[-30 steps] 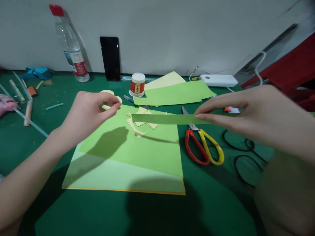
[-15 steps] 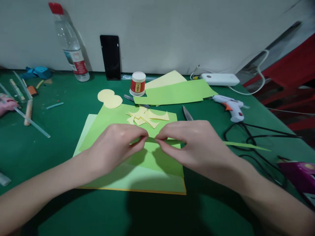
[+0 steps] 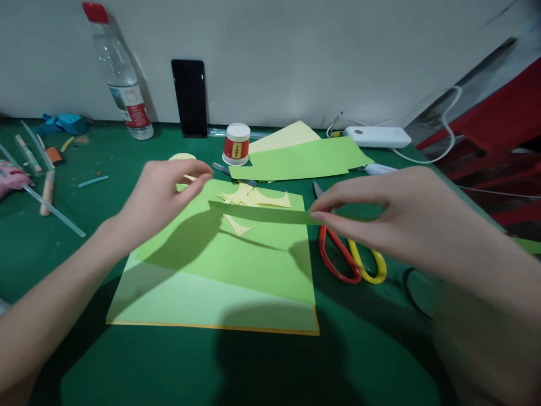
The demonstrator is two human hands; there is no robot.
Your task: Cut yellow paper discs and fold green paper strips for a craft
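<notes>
Between the thumb and fingers of my right hand is a long, narrow green paper strip. Its free end reaches left over the stacked sheets. My left hand hovers above and left of that end, holding nothing, thumb and forefinger slightly apart. Below lie a bright green sheet and a pale green sheet. Yellow paper scraps rest on the bright sheet, partly behind the strip. Scissors with red and yellow handles lie under my right hand. Yellow paper circles are mostly hidden behind my left hand.
Along the back stand a water bottle, a phone and a small red-and-white tub. A green paper piece lies beside the tub. My right hand partly covers a white glue gun. Glue sticks lie left.
My hands have moved apart: the left up and left, off the strip, the right to the right with the strip pinched. The scissors' handles have come into view.
</notes>
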